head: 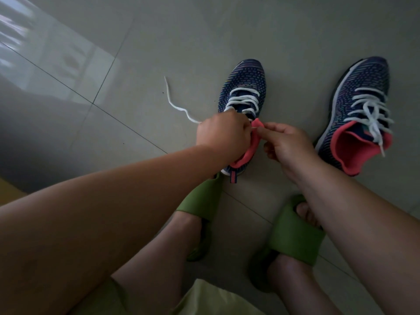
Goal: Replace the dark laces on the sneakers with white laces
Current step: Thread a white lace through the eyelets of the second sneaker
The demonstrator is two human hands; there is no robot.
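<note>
Sneakers (243,92): 2, white-laced | left grip (223,135), right grip (287,142): both pinching white lace (179,108) | green slippers (293,233): 2

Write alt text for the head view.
Two bare hands, left hand and right hand, pinch a white lace at the collar of a navy knit sneaker with pink lining on grey floor tiles. A matching white-laced sneaker stands alongside.

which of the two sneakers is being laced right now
The dark blue knit sneaker with pink lining under the hands, the one further left. The left hand and right hand pinch its white lace; the other sneaker sits untouched.
</note>
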